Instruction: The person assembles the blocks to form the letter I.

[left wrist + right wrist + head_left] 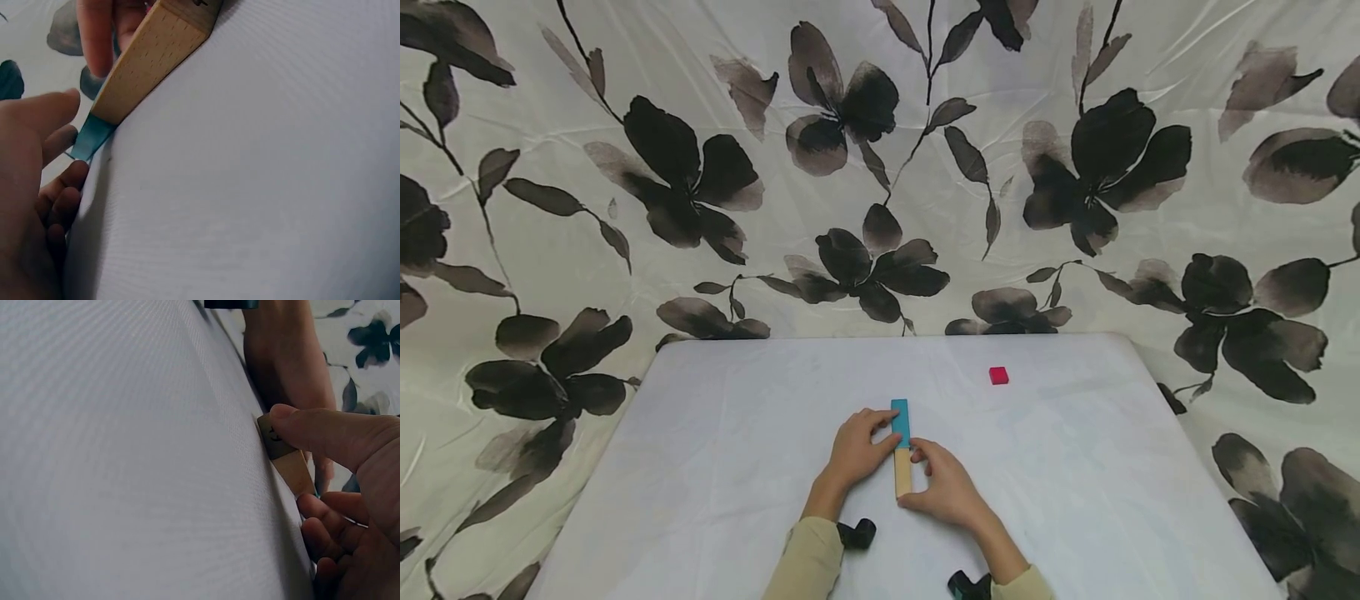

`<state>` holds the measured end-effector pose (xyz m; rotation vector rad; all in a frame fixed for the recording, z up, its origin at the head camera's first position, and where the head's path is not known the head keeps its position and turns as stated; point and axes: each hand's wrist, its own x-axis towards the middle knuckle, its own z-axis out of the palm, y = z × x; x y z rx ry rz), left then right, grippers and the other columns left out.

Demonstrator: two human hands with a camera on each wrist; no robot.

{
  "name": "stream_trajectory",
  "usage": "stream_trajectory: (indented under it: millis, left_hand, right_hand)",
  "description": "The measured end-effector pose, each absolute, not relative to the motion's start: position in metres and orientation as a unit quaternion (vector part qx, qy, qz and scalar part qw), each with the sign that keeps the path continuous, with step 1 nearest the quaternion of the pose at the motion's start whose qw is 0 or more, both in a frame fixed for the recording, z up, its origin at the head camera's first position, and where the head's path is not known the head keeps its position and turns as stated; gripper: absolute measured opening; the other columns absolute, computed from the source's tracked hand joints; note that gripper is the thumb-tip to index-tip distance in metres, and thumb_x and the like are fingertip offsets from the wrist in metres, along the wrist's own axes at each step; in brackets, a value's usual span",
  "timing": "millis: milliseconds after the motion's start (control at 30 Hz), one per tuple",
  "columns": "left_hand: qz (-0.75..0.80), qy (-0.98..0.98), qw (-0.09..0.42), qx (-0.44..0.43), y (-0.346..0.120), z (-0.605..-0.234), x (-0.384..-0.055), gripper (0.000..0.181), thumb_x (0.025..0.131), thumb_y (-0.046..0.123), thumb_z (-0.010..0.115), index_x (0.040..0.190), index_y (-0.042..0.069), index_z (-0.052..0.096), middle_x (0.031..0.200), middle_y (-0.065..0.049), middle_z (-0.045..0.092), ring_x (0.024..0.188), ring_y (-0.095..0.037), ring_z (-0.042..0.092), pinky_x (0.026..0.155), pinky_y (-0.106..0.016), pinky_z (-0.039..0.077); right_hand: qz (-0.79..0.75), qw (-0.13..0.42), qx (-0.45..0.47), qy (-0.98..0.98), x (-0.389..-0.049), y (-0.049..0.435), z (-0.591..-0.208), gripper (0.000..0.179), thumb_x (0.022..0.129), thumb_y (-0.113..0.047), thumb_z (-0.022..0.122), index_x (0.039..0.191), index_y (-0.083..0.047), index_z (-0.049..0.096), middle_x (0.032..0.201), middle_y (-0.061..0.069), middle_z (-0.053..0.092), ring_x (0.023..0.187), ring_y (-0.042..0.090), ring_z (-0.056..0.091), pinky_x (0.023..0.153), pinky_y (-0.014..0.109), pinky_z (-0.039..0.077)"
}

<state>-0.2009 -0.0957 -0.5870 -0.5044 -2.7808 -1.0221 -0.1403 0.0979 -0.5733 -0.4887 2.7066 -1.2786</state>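
Note:
A blue block (pixel 901 421) and a plain wooden block (pixel 903 473) lie end to end in one line on the white table (pixel 715 450). My left hand (pixel 856 447) holds the blue block from its left side, thumb near the joint and forefinger toward the far end. On the wooden block, my right hand (pixel 950 487) has its thumb at the near end and its fingers on the right side by the joint. A dark mark shows on the wooden block's near end (pixel 274 434) in the right wrist view.
A small red block (pixel 998 376) lies apart, farther back to the right. Black wrist cameras (pixel 857 535) sit at both sleeves. Behind the table's far edge hangs a pale cloth (pixel 970 217) with dark printed flowers.

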Motion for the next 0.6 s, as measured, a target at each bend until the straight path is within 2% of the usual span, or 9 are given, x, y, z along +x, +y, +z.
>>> stream_trajectory:
  millis: [233,600]
  left_hand:
    - [-0.36,-0.916,0.043,-0.171,-0.099,-0.589,-0.201,0.046,0.089,0.045,0.066,0.13,0.024,0.063,0.098,0.009,0.059,0.083,-0.009,0.048,0.074,-0.031,0.042]
    - [-0.381,-0.902,0.053,-0.197,-0.104,-0.589,-0.191,0.053,0.081,0.044,0.075,0.129,0.024,0.064,0.102,0.008,0.062,0.087,-0.011,0.05,0.078,-0.034,0.042]
  right_hand:
    - [-0.425,0.055,-0.163,0.889,-0.139,0.099,-0.573,0.088,0.068,-0.035,0.089,0.139,-0.006,0.047,0.107,-0.005,0.056,0.087,0.014,0.048,0.072,0.03,0.042]
    - [-0.427,0.056,-0.162,0.888,-0.139,0.098,-0.574,0.089,0.067,-0.035,0.089,0.14,-0.006,0.047,0.107,-0.005,0.055,0.088,0.015,0.048,0.072,0.03,0.042]
